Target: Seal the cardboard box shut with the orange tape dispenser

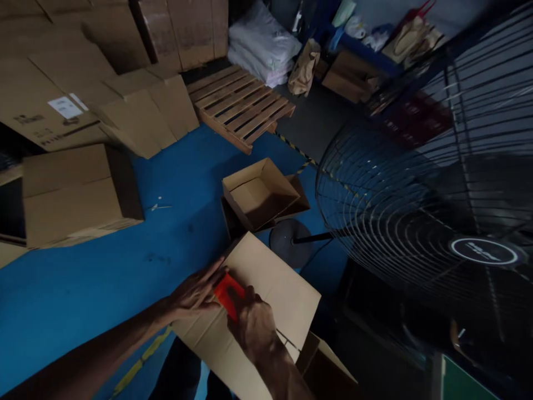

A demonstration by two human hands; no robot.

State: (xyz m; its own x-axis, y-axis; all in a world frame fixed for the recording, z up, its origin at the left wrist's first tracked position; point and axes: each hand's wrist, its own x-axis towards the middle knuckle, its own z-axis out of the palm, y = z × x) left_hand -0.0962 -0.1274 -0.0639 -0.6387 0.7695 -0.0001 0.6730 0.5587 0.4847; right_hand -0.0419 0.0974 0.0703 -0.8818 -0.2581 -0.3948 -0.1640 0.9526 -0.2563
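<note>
A closed cardboard box [275, 278] lies before me, its flaps meeting along a seam. My right hand [255, 321] is wrapped round a red tool [228, 294], which looks like a tape dispenser and rests against the box top near the seam's far end. On the far left edge of the same box lies my left hand [197, 291], its fingers spread and its palm against the cardboard, just left of the red tool.
A large black fan [416, 211] fills the right side. Beyond the box are open cartons [260, 194] and a wooden pallet [241, 105]. More cartons [75, 194] stand at left on the blue floor [175, 233]. An open carton [325, 366] is at lower right.
</note>
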